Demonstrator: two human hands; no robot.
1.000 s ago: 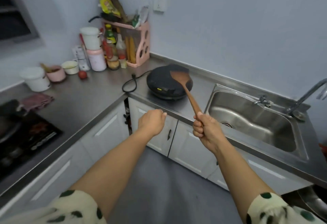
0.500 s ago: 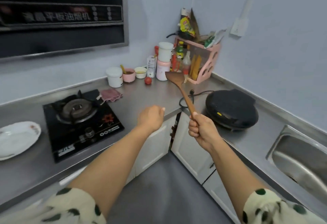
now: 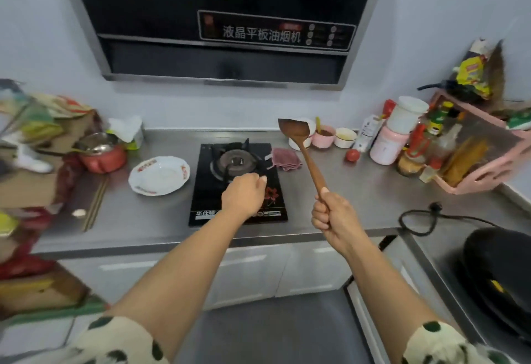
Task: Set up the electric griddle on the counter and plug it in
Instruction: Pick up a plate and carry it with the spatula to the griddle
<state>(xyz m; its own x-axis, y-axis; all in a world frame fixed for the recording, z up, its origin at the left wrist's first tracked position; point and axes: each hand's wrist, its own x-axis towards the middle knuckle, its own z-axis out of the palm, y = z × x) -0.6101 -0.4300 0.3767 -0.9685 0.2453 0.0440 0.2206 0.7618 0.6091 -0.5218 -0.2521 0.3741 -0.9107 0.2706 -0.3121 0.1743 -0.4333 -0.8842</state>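
Observation:
The black round electric griddle (image 3: 500, 274) sits shut on the steel counter at the far right. Its black cord (image 3: 419, 220) lies coiled beside it, with the plug (image 3: 435, 206) resting loose on the counter. My right hand (image 3: 333, 214) is shut on the handle of a wooden spatula (image 3: 301, 148), held upright with the blade up, left of the griddle. My left hand (image 3: 244, 194) is a loose fist with nothing in it, hovering over the black gas stove (image 3: 207, 191).
A range hood (image 3: 224, 19) hangs above the stove. A white plate (image 3: 159, 175), a red pot (image 3: 100, 154) and chopsticks (image 3: 94, 205) lie to the left. A pink cloth (image 3: 286, 158), small bowls (image 3: 334, 136), a tomato (image 3: 352, 155), jars and a pink rack (image 3: 485, 162) crowd the back right.
My view has swung left from the griddle and sink to the stove. Both hands moved along, the spatula staying in my right hand; the griddle now sits at the right edge.

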